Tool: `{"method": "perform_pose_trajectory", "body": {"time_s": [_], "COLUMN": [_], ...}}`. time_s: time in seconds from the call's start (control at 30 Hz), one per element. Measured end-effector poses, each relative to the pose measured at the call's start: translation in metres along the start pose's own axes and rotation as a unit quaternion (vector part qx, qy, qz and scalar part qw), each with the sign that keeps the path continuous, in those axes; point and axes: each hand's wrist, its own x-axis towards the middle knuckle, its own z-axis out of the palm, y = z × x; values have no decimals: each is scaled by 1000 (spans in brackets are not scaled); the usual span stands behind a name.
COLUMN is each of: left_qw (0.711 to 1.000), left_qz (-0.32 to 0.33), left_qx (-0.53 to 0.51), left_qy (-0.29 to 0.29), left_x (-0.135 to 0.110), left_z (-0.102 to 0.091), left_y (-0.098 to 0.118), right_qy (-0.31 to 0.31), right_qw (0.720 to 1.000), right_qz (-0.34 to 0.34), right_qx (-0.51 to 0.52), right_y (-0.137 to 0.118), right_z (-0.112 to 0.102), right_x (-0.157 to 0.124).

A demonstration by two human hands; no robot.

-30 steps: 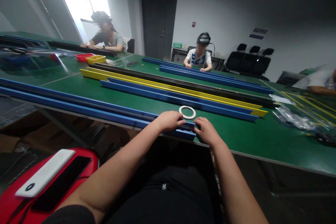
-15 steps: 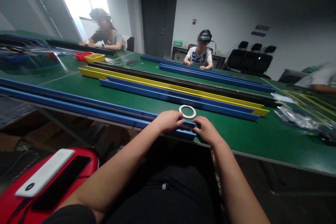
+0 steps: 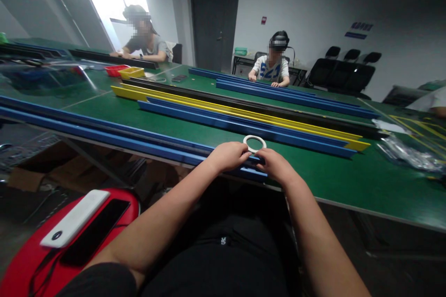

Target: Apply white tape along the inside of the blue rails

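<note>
A long blue channel-shaped rail point(image 3: 139, 141) lies along the near table edge, its right end between my hands. My left hand point(image 3: 232, 155) is closed over the rail near that end, fingers curled down. Right at the tip, my right hand point(image 3: 275, 164) has thumb and fingers drawn together; what they pinch is hidden. A flat white ring, like a thin roll of tape point(image 3: 264, 141), lies on the table just behind both hands, close to the fingers.
Beyond lie another blue rail point(image 3: 296, 138), a yellow rail point(image 3: 244, 115) and black rails point(image 3: 223, 99). Clear plastic bags point(image 3: 404, 153) sit at right. Two people work across the table; a third person's arm shows at far right. A red stool point(image 3: 38, 241) holds a power bank and phone.
The view has shifted slightly. My right hand's thumb and fingers, apart half a second ago, have come together at the rail's end. My left hand stays on the rail.
</note>
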Motion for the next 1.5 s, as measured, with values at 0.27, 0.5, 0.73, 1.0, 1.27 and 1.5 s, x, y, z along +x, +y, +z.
{"method": "perform_pose_trajectory", "body": {"time_s": [0.27, 0.5, 0.73, 1.0, 1.27, 1.5], "left_qw": [1000, 991, 990, 991, 985, 979], "left_qz": [-19, -32, -27, -32, -59, -101], "left_qx": [19, 1, -7, 92, 143, 162], "left_qy": [10, 132, 136, 90, 82, 76], "left_x": [-3, -7, -16, -42, -66, -81], "left_z": [-2, -7, -7, -18, -34, -48], "left_y": [3, 2, -7, -19, -48, -85], "right_qy": [-36, 2, 124, 168, 172, 146], "right_qw": [996, 990, 968, 965, 965, 947], "right_qz": [60, 109, 159, 136, 138, 242], "right_qx": [-46, -87, -148, -150, -141, -155], "right_y": [1, -75, -122, -112, -110, -44], "right_z": [-26, -26, 14, 16, 18, -14], "right_x": [-19, -7, 8, 4, 9, -29]}}
